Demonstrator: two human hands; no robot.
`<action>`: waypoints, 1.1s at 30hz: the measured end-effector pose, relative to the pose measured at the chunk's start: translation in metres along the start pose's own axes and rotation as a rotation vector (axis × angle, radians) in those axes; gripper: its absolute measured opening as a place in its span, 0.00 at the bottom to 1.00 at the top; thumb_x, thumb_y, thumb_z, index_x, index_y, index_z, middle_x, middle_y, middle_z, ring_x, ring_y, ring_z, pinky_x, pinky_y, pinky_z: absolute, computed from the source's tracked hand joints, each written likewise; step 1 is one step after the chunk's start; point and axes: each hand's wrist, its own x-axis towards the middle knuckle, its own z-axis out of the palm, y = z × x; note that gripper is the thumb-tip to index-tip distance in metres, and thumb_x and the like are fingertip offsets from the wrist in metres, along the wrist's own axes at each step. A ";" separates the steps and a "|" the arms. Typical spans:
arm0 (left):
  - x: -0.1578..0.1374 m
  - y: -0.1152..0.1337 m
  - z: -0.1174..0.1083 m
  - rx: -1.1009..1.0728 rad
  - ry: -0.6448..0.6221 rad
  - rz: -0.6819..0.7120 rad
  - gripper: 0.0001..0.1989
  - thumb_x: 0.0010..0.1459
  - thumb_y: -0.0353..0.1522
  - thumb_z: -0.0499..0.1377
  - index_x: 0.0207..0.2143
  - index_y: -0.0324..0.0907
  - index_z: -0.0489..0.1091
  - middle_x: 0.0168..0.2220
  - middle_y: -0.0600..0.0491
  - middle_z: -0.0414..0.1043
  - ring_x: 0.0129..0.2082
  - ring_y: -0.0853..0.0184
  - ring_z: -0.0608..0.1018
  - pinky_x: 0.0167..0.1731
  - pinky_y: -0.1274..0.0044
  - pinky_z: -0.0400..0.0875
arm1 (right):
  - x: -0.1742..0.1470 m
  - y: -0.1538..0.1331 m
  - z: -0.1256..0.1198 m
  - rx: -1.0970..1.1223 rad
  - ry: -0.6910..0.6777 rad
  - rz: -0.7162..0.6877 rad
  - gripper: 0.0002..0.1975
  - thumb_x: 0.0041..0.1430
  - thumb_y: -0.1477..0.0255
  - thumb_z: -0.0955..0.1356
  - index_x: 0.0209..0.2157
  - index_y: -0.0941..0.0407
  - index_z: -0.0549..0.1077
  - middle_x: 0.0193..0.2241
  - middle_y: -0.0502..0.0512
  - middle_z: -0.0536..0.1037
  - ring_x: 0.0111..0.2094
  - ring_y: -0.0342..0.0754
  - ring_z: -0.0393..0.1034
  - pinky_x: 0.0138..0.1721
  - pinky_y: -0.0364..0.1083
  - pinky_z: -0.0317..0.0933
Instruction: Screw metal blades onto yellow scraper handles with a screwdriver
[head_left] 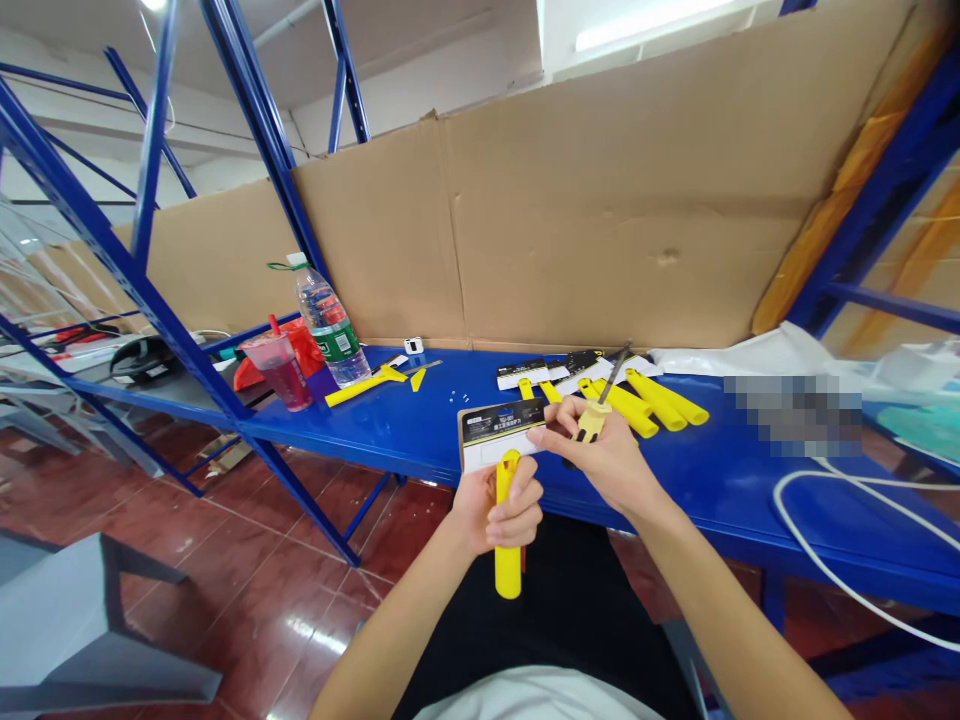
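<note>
My left hand (501, 510) is closed around a yellow tubular handle (508, 575), held upright with its hole end at the top. Behind the handle stands a black-and-white printed header card (495, 430), against the left fingers. My right hand (600, 450) pinches the card's right edge between thumb and finger. It also holds a tool with a pale yellow and black handle (591, 420), whose narrow metal shaft points up and right. Just beyond, several yellow handles (660, 400) with similar cards (523, 374) lie on the blue table (420, 430).
Left on the table are a yellow scraper-like tool (367, 385), a water bottle (334, 330), a red drink cup (279, 368) and a small white device (413, 345). A white cable (787, 500) loops at right. Cardboard (600, 220) walls the back; a grey stool (97, 620) stands lower left.
</note>
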 end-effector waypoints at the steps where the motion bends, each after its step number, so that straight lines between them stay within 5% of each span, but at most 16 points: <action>1: 0.003 0.001 0.004 0.027 0.033 0.028 0.21 0.72 0.44 0.58 0.27 0.42 0.67 0.15 0.59 0.56 0.09 0.74 0.55 0.09 0.82 0.51 | 0.001 0.000 -0.001 0.011 0.034 -0.010 0.32 0.51 0.58 0.84 0.23 0.52 0.59 0.32 0.50 0.73 0.33 0.47 0.64 0.35 0.47 0.62; 7: 0.015 -0.001 0.017 0.238 0.308 0.338 0.25 0.72 0.52 0.59 0.50 0.39 0.74 0.37 0.49 0.78 0.18 0.71 0.74 0.13 0.80 0.65 | 0.008 0.000 -0.016 0.015 0.211 -0.050 0.34 0.49 0.57 0.85 0.23 0.52 0.58 0.30 0.49 0.68 0.32 0.46 0.61 0.33 0.46 0.62; 12: 0.011 -0.004 0.021 0.507 0.414 0.474 0.25 0.69 0.45 0.68 0.62 0.44 0.69 0.50 0.44 0.81 0.27 0.70 0.80 0.15 0.83 0.68 | 0.009 -0.003 -0.020 -0.084 0.210 -0.081 0.33 0.51 0.55 0.84 0.23 0.53 0.59 0.30 0.49 0.69 0.32 0.45 0.62 0.33 0.46 0.63; 17: 0.008 -0.002 0.016 0.614 0.426 0.514 0.24 0.71 0.45 0.66 0.61 0.42 0.69 0.49 0.43 0.83 0.23 0.72 0.78 0.15 0.83 0.67 | 0.006 -0.012 -0.014 -0.053 0.152 -0.056 0.35 0.49 0.50 0.85 0.24 0.53 0.60 0.28 0.47 0.68 0.27 0.43 0.63 0.31 0.46 0.72; 22: 0.005 0.005 0.012 0.696 0.382 0.554 0.24 0.70 0.45 0.67 0.60 0.41 0.70 0.50 0.40 0.84 0.28 0.69 0.81 0.21 0.81 0.72 | 0.005 -0.013 -0.015 0.060 0.170 -0.054 0.33 0.57 0.44 0.80 0.23 0.52 0.62 0.29 0.51 0.69 0.32 0.47 0.68 0.30 0.48 0.80; 28: 0.002 0.011 0.011 0.730 0.365 0.579 0.22 0.69 0.45 0.68 0.57 0.42 0.72 0.50 0.40 0.84 0.30 0.67 0.81 0.25 0.79 0.72 | 0.000 -0.013 -0.020 0.058 0.133 -0.046 0.32 0.56 0.50 0.82 0.23 0.52 0.61 0.42 0.58 0.81 0.44 0.55 0.78 0.36 0.53 0.85; 33: 0.001 0.011 0.008 0.743 0.361 0.594 0.21 0.70 0.45 0.67 0.57 0.43 0.71 0.50 0.41 0.84 0.31 0.67 0.81 0.26 0.78 0.73 | -0.002 -0.019 -0.019 -0.017 0.120 -0.053 0.34 0.53 0.51 0.84 0.23 0.53 0.60 0.45 0.58 0.82 0.38 0.52 0.82 0.40 0.53 0.83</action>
